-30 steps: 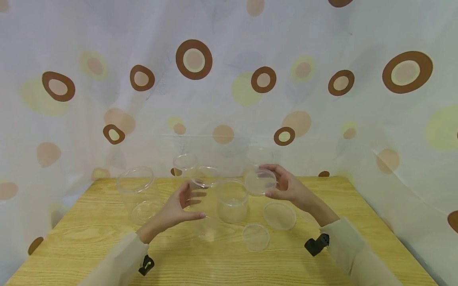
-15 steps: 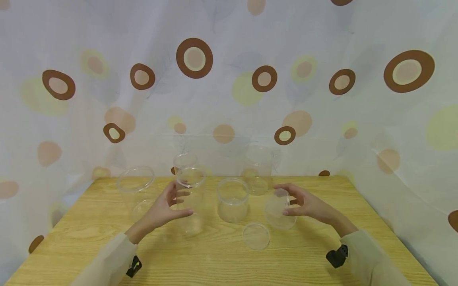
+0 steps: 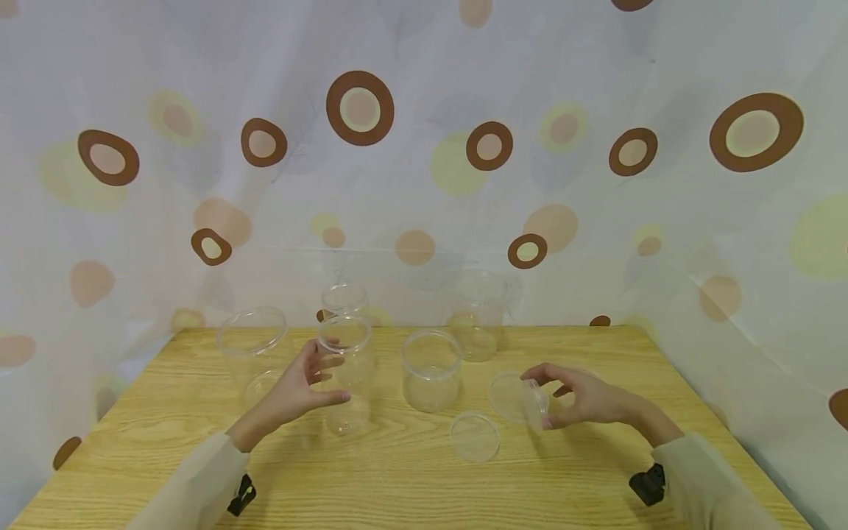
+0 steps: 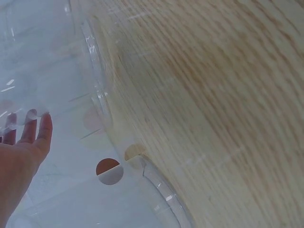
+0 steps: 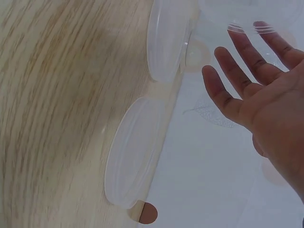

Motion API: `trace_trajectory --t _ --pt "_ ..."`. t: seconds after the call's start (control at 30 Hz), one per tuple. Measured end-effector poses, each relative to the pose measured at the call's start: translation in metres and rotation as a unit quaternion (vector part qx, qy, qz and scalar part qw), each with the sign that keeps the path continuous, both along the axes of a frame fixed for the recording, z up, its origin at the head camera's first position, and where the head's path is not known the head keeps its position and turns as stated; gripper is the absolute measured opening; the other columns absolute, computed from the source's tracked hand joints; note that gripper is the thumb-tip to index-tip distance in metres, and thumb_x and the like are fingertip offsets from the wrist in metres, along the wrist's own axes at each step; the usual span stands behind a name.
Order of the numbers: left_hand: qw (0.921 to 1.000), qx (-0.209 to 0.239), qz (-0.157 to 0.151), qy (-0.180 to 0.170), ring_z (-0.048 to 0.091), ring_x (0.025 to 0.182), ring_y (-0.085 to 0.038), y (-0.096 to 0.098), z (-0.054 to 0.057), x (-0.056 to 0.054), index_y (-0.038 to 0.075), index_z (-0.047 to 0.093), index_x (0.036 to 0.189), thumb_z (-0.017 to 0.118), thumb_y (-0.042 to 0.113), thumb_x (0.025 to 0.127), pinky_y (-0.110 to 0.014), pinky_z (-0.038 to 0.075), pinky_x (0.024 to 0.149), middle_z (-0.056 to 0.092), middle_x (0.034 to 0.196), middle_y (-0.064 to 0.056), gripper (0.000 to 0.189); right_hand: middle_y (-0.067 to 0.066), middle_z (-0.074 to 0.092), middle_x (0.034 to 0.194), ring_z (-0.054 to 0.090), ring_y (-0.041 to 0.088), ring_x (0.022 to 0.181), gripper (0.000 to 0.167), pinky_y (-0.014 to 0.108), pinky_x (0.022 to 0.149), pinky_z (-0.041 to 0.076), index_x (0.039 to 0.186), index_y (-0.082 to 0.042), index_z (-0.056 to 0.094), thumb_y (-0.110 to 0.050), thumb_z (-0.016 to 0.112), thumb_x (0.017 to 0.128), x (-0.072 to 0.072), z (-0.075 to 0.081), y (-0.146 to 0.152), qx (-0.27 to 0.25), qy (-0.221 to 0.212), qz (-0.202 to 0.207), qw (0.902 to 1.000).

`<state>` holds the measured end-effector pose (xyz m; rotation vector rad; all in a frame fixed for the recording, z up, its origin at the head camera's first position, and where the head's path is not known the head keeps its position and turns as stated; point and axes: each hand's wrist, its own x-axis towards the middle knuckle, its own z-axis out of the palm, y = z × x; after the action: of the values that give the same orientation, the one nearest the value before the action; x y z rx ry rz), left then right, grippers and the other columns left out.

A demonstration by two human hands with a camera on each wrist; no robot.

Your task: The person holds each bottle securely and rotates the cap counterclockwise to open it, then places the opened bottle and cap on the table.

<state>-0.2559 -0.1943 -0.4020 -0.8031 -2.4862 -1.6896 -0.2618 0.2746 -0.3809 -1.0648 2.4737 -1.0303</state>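
My left hand (image 3: 291, 394) grips a tall clear plastic jar (image 3: 349, 379), its thumb in front and its fingers seen through the far side. The jar is upright and uncapped; whether its base touches the table is hard to tell. In the left wrist view, the fingers (image 4: 43, 133) lie against clear plastic. On the right, my right hand (image 3: 583, 397) pinches a clear round lid (image 3: 535, 406) by its edges, tilted nearly on edge. Beneath and behind it lies another clear lid (image 3: 506, 396). A smaller lid (image 3: 475, 437) lies flat nearer the front.
A short clear jar (image 3: 430, 375) stands uncapped mid-table. Further clear jars stand at the left (image 3: 252, 335), behind the held jar (image 3: 344, 294), and at the back (image 3: 478, 316). The wooden table (image 3: 397, 486) meets a patterned curtain (image 3: 424, 184) at its far edge.
The left hand has brought the tall jar leftward and slightly down. The right hand has carried its lid right and down, away from the back jar, turning it onto its edge.
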Motion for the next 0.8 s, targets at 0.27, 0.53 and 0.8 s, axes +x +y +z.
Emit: trace_trajectory --t 0.27,0.53,0.8 --pt "1.0000 -0.002 -0.006 -0.006 0.037 0.128 -0.040 -0.002 -0.001 -0.001 0.015 0.028 0.133 0.073 0.013 0.077 -0.058 0.035 0.097 0.034 0.141 -0.014 0.072 0.010 0.049 0.128 0.044 0.033 0.112 0.062 0.053 0.084 0.039 0.132 -0.011 0.042 -0.030 0.070 0.080 0.010 -0.005 -0.001 0.057 -0.007 0.009 0.9983" --pt "0.9999 -0.002 -0.006 -0.012 0.037 0.126 -0.044 -0.005 -0.001 0.001 0.019 0.027 0.137 0.074 0.014 0.076 -0.060 0.033 0.097 0.031 0.144 -0.012 0.077 0.007 0.047 0.117 0.040 0.029 0.106 0.063 0.054 0.084 0.037 0.129 -0.011 0.046 -0.035 0.072 0.077 0.018 -0.005 -0.005 0.106 -0.024 0.040 0.9933" --pt "0.9999 -0.002 -0.010 -0.010 0.038 0.125 -0.044 -0.006 0.000 0.001 0.019 0.026 0.139 0.074 0.014 0.076 -0.060 0.033 0.098 0.034 0.143 -0.014 0.079 0.003 0.049 0.117 0.038 0.020 0.102 0.063 0.042 0.082 0.037 0.126 -0.011 0.048 -0.035 0.074 0.075 0.024 -0.009 -0.008 0.125 0.029 0.060 0.9899"
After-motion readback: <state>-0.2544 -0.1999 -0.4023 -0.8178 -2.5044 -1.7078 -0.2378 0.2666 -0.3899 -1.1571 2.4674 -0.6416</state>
